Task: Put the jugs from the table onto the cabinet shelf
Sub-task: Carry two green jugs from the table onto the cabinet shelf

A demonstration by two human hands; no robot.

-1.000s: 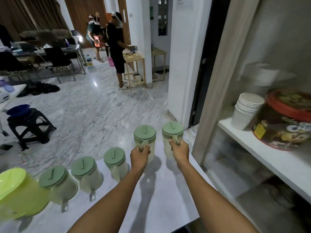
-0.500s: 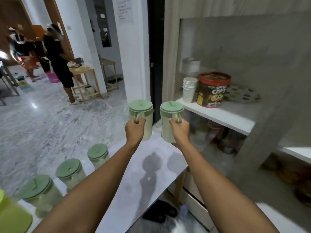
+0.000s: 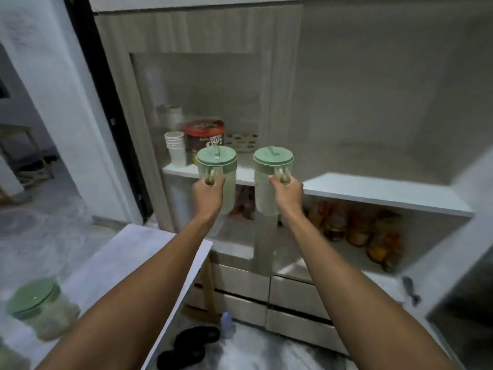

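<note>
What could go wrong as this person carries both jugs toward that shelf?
The left jug heads for a shelf end already taken by the paper cups and cereal tin; it might knock them. Each jug hangs from one hand by its handle alone, so the right jug could swing and clip the shelf edge.

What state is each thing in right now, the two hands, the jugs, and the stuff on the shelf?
Left hand: closed on left jug's handle.
Right hand: closed on right jug's handle.
Left jug: lidded, upright, held in air.
Right jug: lidded, upright, held in air.
Jug on table: lidded, standing.
Paper cups: stacked on shelf.
Cereal tin: closed, upright.
</note>
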